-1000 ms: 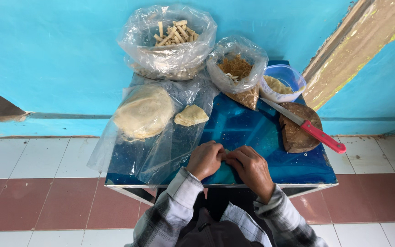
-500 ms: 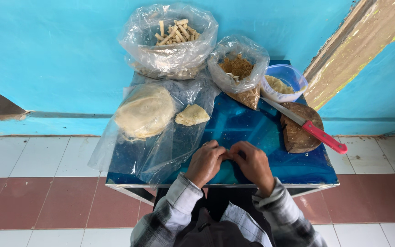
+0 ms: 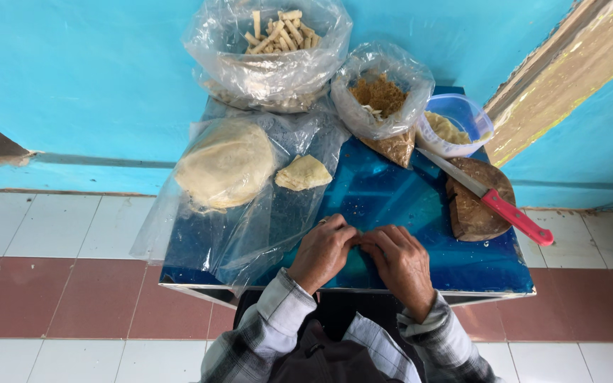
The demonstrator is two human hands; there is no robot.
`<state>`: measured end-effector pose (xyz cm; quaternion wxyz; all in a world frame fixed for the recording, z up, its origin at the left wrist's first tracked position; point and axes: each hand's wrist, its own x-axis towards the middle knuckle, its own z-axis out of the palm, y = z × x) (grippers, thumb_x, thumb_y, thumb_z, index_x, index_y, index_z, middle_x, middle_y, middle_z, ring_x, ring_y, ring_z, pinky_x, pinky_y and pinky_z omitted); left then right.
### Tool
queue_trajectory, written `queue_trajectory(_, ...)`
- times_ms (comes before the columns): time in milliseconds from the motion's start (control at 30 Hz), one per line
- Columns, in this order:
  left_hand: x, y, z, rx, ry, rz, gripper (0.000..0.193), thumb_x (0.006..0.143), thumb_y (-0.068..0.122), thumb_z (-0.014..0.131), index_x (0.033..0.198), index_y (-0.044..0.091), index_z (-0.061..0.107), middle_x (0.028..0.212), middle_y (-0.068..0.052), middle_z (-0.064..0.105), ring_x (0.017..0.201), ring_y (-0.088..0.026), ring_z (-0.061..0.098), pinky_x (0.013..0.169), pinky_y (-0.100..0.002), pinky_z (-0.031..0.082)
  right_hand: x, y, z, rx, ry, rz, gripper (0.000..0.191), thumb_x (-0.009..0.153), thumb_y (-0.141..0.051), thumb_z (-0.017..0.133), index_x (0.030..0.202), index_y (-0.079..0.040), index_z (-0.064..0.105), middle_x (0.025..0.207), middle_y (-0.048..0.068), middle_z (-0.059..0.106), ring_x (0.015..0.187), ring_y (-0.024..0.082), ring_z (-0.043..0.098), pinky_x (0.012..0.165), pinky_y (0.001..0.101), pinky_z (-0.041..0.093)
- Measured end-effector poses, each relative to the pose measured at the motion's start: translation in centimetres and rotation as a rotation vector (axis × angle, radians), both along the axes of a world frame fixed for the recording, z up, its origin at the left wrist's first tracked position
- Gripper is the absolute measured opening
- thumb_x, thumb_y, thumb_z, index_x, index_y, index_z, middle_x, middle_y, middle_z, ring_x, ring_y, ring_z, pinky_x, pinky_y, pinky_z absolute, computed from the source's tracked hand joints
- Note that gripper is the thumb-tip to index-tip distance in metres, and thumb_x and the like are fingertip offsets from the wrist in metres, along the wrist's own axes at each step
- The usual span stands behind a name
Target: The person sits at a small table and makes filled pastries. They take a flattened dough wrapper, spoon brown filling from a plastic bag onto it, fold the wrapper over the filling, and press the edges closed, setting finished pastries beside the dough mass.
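Glossy blue tabletop (image 3: pixel 406 206) under left hand (image 3: pixel 324 250) and right hand (image 3: pixel 400 261), fingertips pinched together.

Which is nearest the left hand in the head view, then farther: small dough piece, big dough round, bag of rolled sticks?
From the left hand:
1. Small dough piece, just ahead of it.
2. Big dough round, ahead and further left.
3. Bag of rolled sticks, at the table's far edge.

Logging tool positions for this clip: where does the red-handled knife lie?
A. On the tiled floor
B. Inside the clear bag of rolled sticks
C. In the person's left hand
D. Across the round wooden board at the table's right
D: the red-handled knife rests across the round wooden board, apart from both hands, which meet at the table's near edge.
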<state>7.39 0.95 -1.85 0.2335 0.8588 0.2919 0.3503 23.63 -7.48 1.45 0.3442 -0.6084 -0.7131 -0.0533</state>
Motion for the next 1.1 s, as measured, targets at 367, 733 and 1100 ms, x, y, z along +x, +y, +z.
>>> queue_trajectory(367, 0.4, -0.1, 0.4, -0.014, -0.107, 0.096, 0.011, 0.095, 0.006, 0.066, 0.106, 0.006, 0.069, 0.097, -0.01, 0.065, 0.087, -0.029, 0.069, 0.071, -0.041, 0.056, -1.1, -0.6, 0.3, 0.125, -0.303, -0.087, 0.035, 0.086, -0.012, 0.07, 0.12, -0.01, 0.073, 0.116, 0.004, 0.071, 0.102, 0.024, 0.066, 0.083, 0.0396, 0.049)
queue_trajectory(733, -0.1, 0.4, 0.6, -0.343, -0.667, 0.167, 0.019, 0.106, 0.003, 0.051, 0.115, 0.003, 0.068, 0.106, -0.011, 0.07, 0.087, -0.017, 0.072, 0.066, -0.028, 0.059, 2.4, 7.0, 2.1, -0.208, -0.292, 0.014, 0.026, 0.091, -0.033, 0.069, 0.115, -0.024, 0.076, 0.096, 0.003, 0.076, 0.089, 0.024, 0.072, 0.073, 0.0415, 0.053)
queue_trajectory(1100, -0.9, 0.9, -2.6, -0.696, -1.277, 0.236, 0.031, 0.106, 0.014, 0.052, 0.136, 0.007, 0.052, 0.129, -0.01, 0.059, 0.11, -0.017, 0.059, 0.09, -0.033, 0.05, -0.9, 21.3, 11.3, 0.224, -0.237, 0.253, 0.012, 0.097, -0.021, 0.073, 0.106, -0.013, 0.07, 0.101, 0.012, 0.072, 0.099, 0.035, 0.07, 0.086, 0.0444, 0.057)
